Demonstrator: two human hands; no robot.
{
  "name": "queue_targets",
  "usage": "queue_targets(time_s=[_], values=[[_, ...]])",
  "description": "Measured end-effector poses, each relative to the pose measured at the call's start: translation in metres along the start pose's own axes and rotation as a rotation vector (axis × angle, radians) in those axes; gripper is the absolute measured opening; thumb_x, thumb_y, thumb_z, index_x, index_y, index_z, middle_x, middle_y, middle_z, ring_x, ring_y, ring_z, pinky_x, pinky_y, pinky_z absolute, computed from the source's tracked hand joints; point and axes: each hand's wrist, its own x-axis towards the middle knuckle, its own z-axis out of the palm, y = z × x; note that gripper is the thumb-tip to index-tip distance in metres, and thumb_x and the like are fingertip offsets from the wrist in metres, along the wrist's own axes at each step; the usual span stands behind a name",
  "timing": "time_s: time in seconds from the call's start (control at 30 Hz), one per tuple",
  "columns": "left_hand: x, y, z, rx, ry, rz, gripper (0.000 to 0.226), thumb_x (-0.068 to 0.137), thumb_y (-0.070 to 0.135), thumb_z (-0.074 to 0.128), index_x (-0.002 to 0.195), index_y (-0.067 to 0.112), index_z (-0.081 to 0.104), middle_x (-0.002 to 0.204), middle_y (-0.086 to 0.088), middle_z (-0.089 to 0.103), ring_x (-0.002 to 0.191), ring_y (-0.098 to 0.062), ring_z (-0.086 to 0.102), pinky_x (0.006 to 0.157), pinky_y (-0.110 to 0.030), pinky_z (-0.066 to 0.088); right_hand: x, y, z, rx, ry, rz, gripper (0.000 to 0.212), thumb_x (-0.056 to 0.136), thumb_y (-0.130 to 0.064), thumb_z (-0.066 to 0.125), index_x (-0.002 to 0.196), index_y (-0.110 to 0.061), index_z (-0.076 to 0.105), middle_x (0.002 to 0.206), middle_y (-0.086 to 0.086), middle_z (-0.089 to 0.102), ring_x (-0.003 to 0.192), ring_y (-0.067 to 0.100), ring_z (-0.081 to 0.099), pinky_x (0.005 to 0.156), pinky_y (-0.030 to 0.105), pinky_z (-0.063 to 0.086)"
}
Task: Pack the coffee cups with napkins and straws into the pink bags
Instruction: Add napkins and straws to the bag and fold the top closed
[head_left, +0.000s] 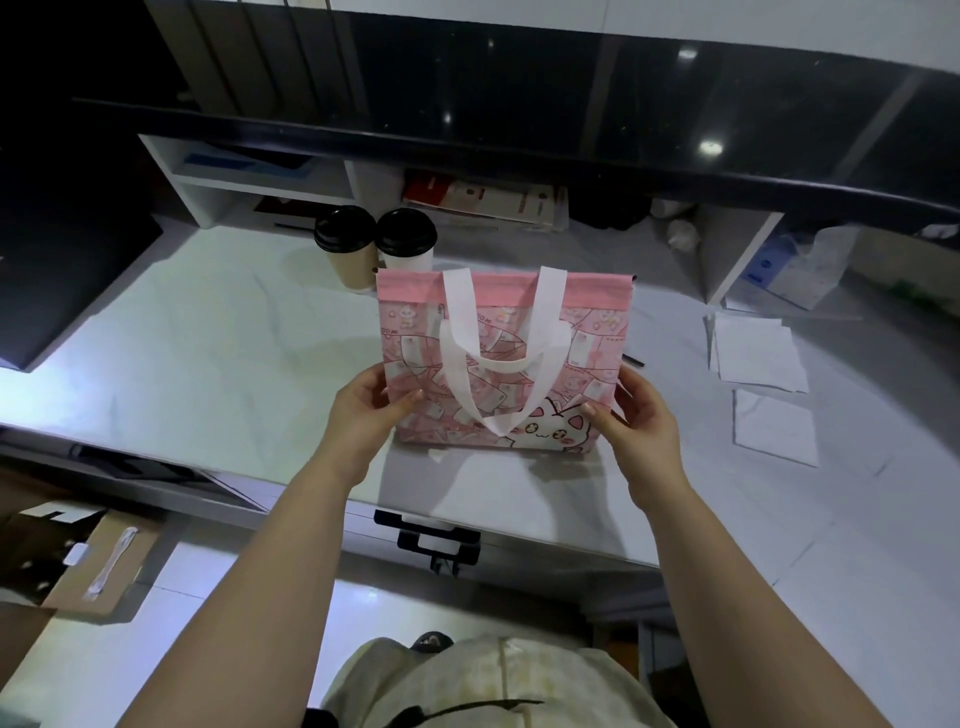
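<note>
Packing had hardly begun: the pink bag (587, 353) was held flat between both hands, with nothing visibly inside it.

Two black-lidded coffee cups (349, 262) stood together beyond the left hand (363, 410), just behind the bag's top left corner, not yet packed. White napkins (758, 356) lay loose on the counter (208, 353), out to the right of the right hand (641, 415). A thin dark sliver past that hand's fingertips may have been a straw, but it was too small to tell. The left hand pinched the bag's lower left edge, thumb on the printed front and fingers curled behind. The right hand gripped the lower right edge the same way, and the white handles (498, 364) drooped between the two hands.
</note>
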Motion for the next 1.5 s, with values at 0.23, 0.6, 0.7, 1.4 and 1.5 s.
queue_targets(time_s=[0.23, 0.6, 0.7, 1.4, 1.5], values=[[0.007, 0.004, 0.014, 0.013, 0.04, -0.038, 0.022, 0.082, 0.001, 0.074, 0.099, 0.011, 0.064, 0.081, -0.002, 0.076, 0.077, -0.018, 0.073, 0.063, -0.024, 0.055, 0.001, 0.0, 0.012, -0.016, -0.016, -0.062, 0.046, 0.086, -0.013, 0.071, 0.129, -0.022, 0.058, 0.121, -0.01, 0.067, 0.114, 0.006, 0.061, 0.086, 0.023, 0.055], [0.008, 0.009, 0.011, 0.079, -0.003, -0.028, 0.036, 0.079, 0.002, 0.076, 0.11, 0.016, 0.064, 0.09, 0.0, 0.077, 0.086, -0.019, 0.073, 0.064, -0.022, 0.057, -0.002, 0.005, 0.021, 0.013, -0.071, -0.072, 0.031, 0.095, -0.012, 0.059, 0.116, -0.035, 0.061, 0.113, -0.012, 0.07, 0.105, 0.006, 0.065, 0.082, 0.022, 0.055], [0.006, 0.005, 0.005, 0.094, 0.051, -0.005, 0.035, 0.074, 0.004, 0.081, 0.102, 0.021, 0.069, 0.093, 0.002, 0.076, 0.09, -0.016, 0.072, 0.071, -0.023, 0.057, -0.002, 0.004, 0.012, 0.008, -0.031, -0.073, 0.029, 0.087, -0.006, 0.069, 0.106, -0.028, 0.07, 0.107, -0.008, 0.073, 0.1, 0.008, 0.068, 0.079, 0.021, 0.056], [-0.009, 0.013, 0.011, 0.056, 0.297, 0.009, 0.025, 0.081, 0.009, 0.077, 0.073, 0.032, 0.077, 0.077, 0.005, 0.076, 0.07, -0.007, 0.071, 0.057, -0.022, 0.056, 0.002, -0.003, 0.022, 0.183, 0.228, 0.019, 0.015, 0.089, -0.004, 0.065, 0.085, -0.018, 0.071, 0.092, 0.006, 0.073, 0.088, 0.022, 0.068, 0.073, 0.037, 0.057], [0.001, 0.03, 0.021, 0.01, 0.25, 0.036, 0.021, 0.081, 0.008, 0.077, 0.074, 0.028, 0.077, 0.077, 0.004, 0.076, 0.068, -0.009, 0.071, 0.057, -0.024, 0.056, 0.002, -0.022, 0.023, 0.213, 0.277, -0.003, 0.012, 0.094, -0.009, 0.059, 0.091, -0.015, 0.069, 0.099, 0.011, 0.072, 0.09, 0.028, 0.067, 0.071, 0.045, 0.057]])
